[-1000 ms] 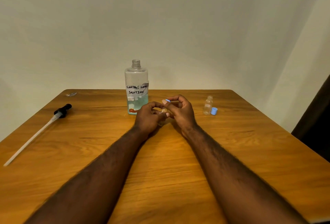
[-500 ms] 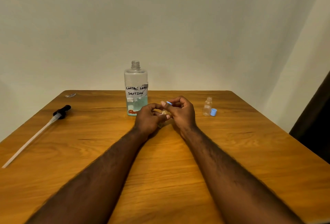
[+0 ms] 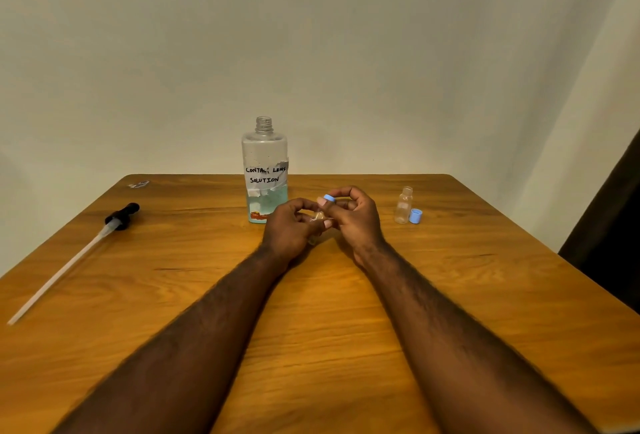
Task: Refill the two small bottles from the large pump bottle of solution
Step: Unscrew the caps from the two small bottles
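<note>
On the table [image 3: 311, 347], my left hand [image 3: 289, 234] grips a small bottle [image 3: 317, 217] steady so my right hand [image 3: 358, 222], pinching the blue cap [image 3: 329, 198] at 12 o'clock, can turn it.

Head-worn view looks forward-down over table [image 3: 485, 295].

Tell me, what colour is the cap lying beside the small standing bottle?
Light blue; the cap shows clearly in the head view, by the small bottle.
</note>
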